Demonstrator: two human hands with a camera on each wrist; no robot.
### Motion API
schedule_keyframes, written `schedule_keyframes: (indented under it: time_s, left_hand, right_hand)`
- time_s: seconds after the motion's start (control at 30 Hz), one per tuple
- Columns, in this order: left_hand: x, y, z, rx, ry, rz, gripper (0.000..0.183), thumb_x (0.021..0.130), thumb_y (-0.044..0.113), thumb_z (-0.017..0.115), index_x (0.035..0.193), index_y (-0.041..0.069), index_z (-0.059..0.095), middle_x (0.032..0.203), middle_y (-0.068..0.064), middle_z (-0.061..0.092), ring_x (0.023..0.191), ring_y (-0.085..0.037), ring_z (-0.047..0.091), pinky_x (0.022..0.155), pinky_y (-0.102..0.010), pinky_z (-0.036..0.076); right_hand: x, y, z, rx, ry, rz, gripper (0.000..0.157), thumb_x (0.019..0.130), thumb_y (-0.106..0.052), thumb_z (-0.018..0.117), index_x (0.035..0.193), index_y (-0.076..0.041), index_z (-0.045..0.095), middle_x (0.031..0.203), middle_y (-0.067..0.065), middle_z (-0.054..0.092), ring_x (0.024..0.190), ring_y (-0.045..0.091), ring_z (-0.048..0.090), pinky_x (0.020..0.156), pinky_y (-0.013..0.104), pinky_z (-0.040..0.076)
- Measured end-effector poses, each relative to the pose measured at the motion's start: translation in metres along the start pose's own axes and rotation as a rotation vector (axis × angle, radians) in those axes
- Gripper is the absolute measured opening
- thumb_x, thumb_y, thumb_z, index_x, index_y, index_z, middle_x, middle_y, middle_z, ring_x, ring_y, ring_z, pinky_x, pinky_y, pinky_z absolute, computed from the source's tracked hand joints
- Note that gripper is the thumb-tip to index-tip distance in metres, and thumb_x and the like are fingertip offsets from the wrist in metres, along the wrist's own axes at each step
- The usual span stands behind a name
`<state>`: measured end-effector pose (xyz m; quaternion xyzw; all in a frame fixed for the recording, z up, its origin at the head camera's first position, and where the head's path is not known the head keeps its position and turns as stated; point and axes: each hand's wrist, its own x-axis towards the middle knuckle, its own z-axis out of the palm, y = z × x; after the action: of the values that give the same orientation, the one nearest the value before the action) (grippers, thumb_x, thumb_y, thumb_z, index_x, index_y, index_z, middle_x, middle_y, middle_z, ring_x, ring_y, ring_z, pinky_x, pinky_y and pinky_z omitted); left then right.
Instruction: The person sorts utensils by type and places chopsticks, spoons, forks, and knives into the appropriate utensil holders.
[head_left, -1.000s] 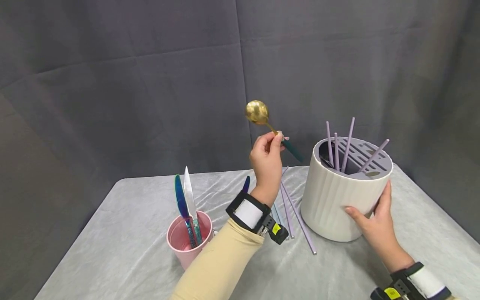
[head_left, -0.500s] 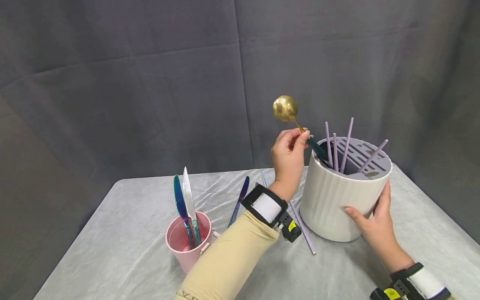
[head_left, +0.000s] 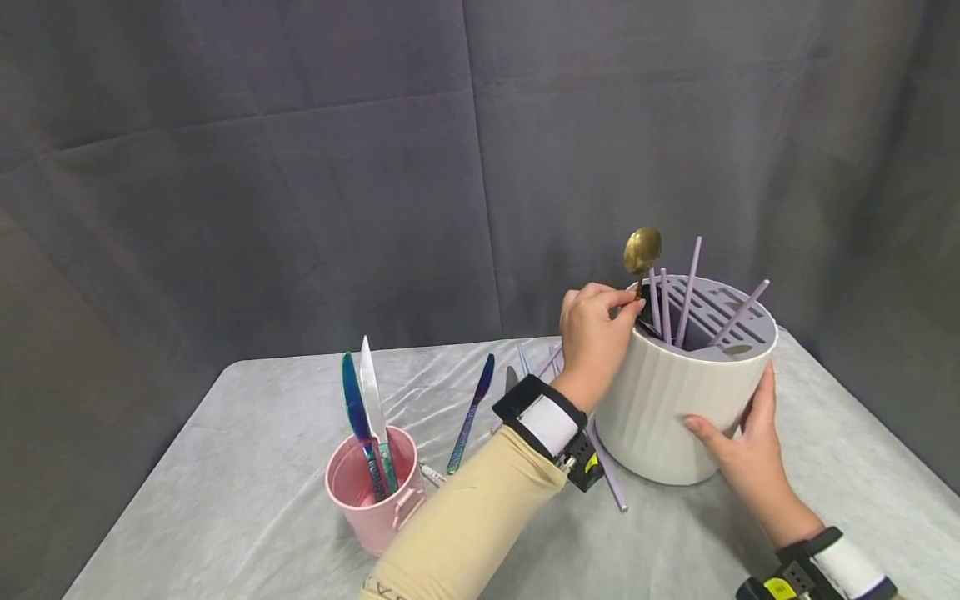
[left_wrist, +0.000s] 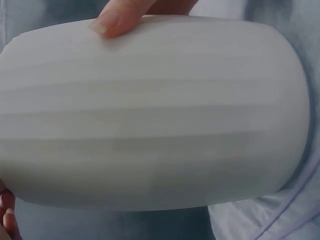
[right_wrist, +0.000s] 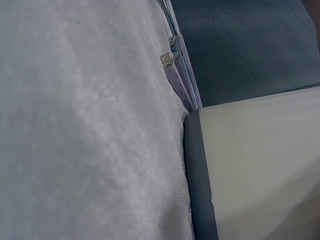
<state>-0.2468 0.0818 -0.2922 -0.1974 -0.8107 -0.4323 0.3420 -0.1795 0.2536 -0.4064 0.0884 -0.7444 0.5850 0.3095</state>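
Note:
My left hand pinches a gold spoon near the top of its handle, at the left rim of a white ribbed utensil holder. The spoon's bowl points up, and its lower handle is hidden in the holder's dark left compartment. Several lilac chopsticks lean out of the same holder, beside its grey slotted lid. My right hand grips the holder's right side, thumb on the front and fingers partly hidden behind. The holder fills most of the left wrist view.
Left stands a pink cup with two table knives upright in it. Another blue-purple knife lies on the grey cloth. Chopsticks lie left of the holder, partly behind my left arm. A grey curtain hangs behind.
My left hand has carried the spoon right to the holder and lowered its handle inside. The spoon has turned more upright. My right hand stays on the holder.

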Motion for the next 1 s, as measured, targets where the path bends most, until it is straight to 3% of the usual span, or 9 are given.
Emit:
schedule_keyframes:
  time_s: [0.1, 0.2, 0.3, 0.47, 0.6, 0.77, 1.0]
  left_hand:
    - [-0.003, 0.000, -0.002, 0.081, -0.011, -0.033, 0.012, 0.084, 0.026, 0.077, 0.088, 0.015, 0.080, 0.083, 0.003, 0.068, 0.077, -0.015, 0.054, 0.070, -0.020, 0.040]
    - [-0.004, 0.000, -0.005, 0.070, -0.042, -0.075, 0.014, 0.084, 0.028, 0.076, 0.085, 0.015, 0.080, 0.082, 0.003, 0.066, 0.078, -0.014, 0.054, 0.070, -0.019, 0.040]
    - [-0.004, -0.001, -0.007, -0.035, -0.081, -0.128, 0.015, 0.085, 0.025, 0.076, 0.083, 0.011, 0.079, 0.082, 0.001, 0.065, 0.079, -0.014, 0.057, 0.070, -0.018, 0.042]
    - [-0.004, -0.003, -0.009, -0.274, -0.166, -0.236, 0.014, 0.087, 0.013, 0.073, 0.095, 0.003, 0.077, 0.089, -0.005, 0.065, 0.081, -0.010, 0.060, 0.068, -0.012, 0.045]
    - [-0.005, -0.008, -0.013, -0.375, -0.217, -0.284, 0.017, 0.089, 0.007, 0.070, 0.104, -0.001, 0.074, 0.095, -0.010, 0.065, 0.083, -0.010, 0.061, 0.069, -0.012, 0.047]
    - [-0.011, -0.021, -0.016, -0.347, -0.218, -0.296, 0.015, 0.090, 0.006, 0.068, 0.102, -0.001, 0.074, 0.095, -0.011, 0.067, 0.084, -0.013, 0.062, 0.072, -0.014, 0.047]
    - [-0.030, -0.051, -0.018, -0.210, -0.250, -0.417, 0.011, 0.089, 0.006, 0.067, 0.094, -0.001, 0.073, 0.084, -0.008, 0.069, 0.071, -0.010, 0.058, 0.064, -0.019, 0.046]
  right_hand:
    - [0.000, -0.001, 0.000, 0.000, -0.002, 0.004, 0.112, 0.074, 0.008, 0.074, 0.156, -0.026, 0.005, 0.157, 0.003, 0.018, 0.135, 0.012, 0.026, 0.106, 0.016, 0.022]
    - [0.001, -0.001, 0.000, -0.005, 0.000, 0.010, 0.112, 0.075, 0.007, 0.074, 0.156, -0.027, 0.005, 0.156, 0.004, 0.018, 0.134, 0.011, 0.027, 0.106, 0.016, 0.023]
    - [0.001, -0.001, 0.000, -0.010, 0.002, 0.017, 0.111, 0.075, 0.007, 0.073, 0.156, -0.027, 0.005, 0.156, 0.003, 0.019, 0.133, 0.011, 0.028, 0.105, 0.017, 0.023]
    - [0.001, -0.001, -0.001, -0.020, 0.004, 0.021, 0.111, 0.075, 0.007, 0.073, 0.156, -0.027, 0.005, 0.156, 0.003, 0.019, 0.132, 0.011, 0.029, 0.104, 0.016, 0.024]
    - [0.002, 0.000, -0.002, -0.035, 0.009, 0.026, 0.112, 0.075, 0.007, 0.074, 0.156, -0.028, 0.004, 0.155, 0.003, 0.019, 0.131, 0.011, 0.030, 0.103, 0.015, 0.025]
    - [0.003, 0.001, -0.003, -0.053, -0.010, 0.055, 0.111, 0.078, 0.003, 0.073, 0.155, -0.030, 0.000, 0.156, 0.003, 0.015, 0.135, 0.011, 0.024, 0.108, 0.021, 0.018]
    - [0.004, 0.002, -0.002, -0.057, -0.008, 0.064, 0.110, 0.078, 0.001, 0.073, 0.155, -0.030, 0.000, 0.156, 0.004, 0.015, 0.134, 0.011, 0.024, 0.108, 0.022, 0.018]
